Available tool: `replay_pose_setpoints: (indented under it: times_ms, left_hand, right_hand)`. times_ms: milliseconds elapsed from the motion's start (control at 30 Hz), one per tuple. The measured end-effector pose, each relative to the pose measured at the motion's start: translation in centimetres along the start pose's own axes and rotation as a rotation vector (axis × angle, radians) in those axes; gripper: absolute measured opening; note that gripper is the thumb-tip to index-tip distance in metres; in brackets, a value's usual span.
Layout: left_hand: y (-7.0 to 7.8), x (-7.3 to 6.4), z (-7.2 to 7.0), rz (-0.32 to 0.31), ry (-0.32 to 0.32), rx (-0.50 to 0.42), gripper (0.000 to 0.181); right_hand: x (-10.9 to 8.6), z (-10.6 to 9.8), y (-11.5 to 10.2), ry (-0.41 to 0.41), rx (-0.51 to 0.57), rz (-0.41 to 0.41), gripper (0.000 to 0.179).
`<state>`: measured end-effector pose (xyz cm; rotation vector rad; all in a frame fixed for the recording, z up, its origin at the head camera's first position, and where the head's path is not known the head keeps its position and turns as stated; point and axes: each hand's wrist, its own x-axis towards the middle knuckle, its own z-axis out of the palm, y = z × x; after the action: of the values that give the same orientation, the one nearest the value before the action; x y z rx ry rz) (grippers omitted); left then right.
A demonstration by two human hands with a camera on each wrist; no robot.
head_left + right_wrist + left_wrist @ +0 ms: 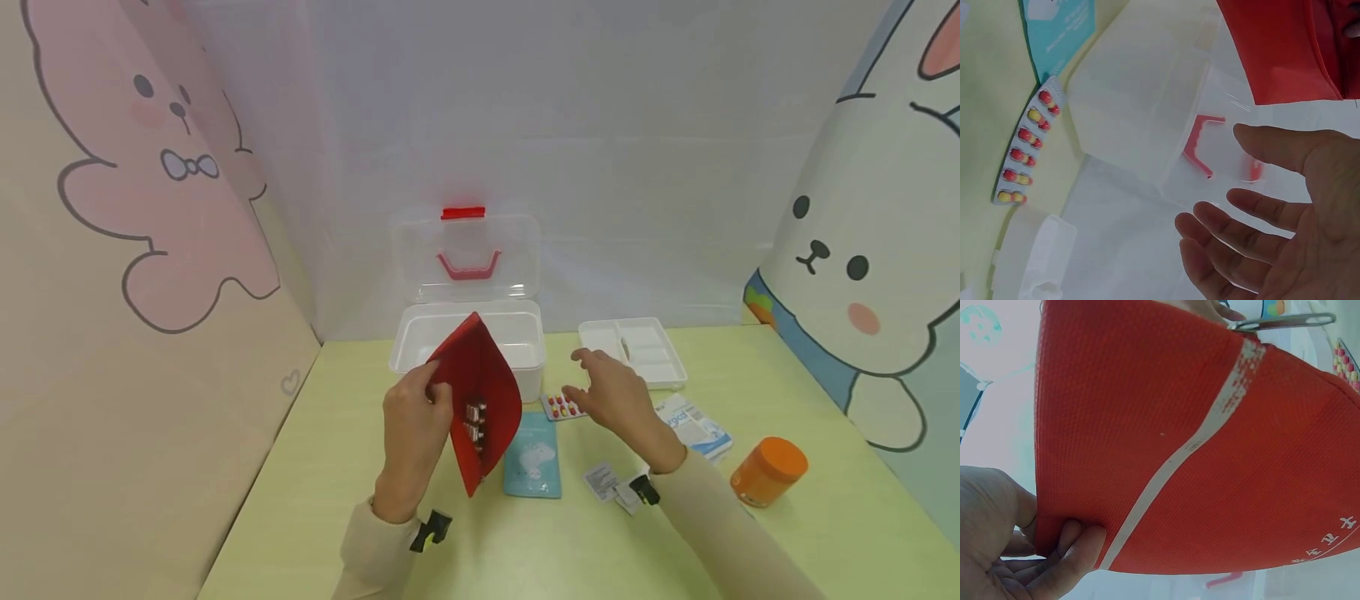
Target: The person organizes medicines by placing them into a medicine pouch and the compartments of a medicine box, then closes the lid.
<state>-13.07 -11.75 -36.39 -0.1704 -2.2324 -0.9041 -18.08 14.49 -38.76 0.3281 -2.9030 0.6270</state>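
My left hand (412, 425) pinches a corner of a red zip pouch (498, 383) and holds it up in front of the white box. The pouch mouth gapes toward me, with small silvery items (476, 423) showing inside. In the left wrist view, thumb and fingers grip the fabric beside a pale stripe, and a metal zip pull (1282, 322) sticks out at the top. To the right, my right hand (618, 400) hovers with spread, slightly bent fingers and holds nothing. It is nearest the blister pack of red-and-yellow capsules (558, 407) and the white divided tray (656, 354).
A white box (531, 379) with its clear, red-handled lid (517, 258) raised stands against the back wall. A teal pouch (534, 458), small sachets (600, 481), a white-and-blue packet (693, 427) and an orange jar (768, 471) lie or stand on the table.
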Motion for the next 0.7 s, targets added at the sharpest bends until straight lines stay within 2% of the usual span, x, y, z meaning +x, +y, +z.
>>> replay_pose_setpoints:
  times_ms: [200, 500, 700]
  left_hand:
    - [-0.6, -0.1, -0.3, -0.018, -0.008, 0.011, 0.028]
    - [-1.1, -0.4, -0.8, -0.025, -0.001, 0.033, 0.029]
    - [-1.6, -0.8, -0.5, -0.021, -0.010, 0.027, 0.029]
  right_hand:
    - [0.7, 1.4, 1.0, -0.062, -0.007, -0.011, 0.054]
    - [2.0, 3.8, 3.2, -0.207, -0.003, -0.169, 0.054]
    - [2.7, 5.8, 4.6, -0.301, -0.014, -0.187, 0.057]
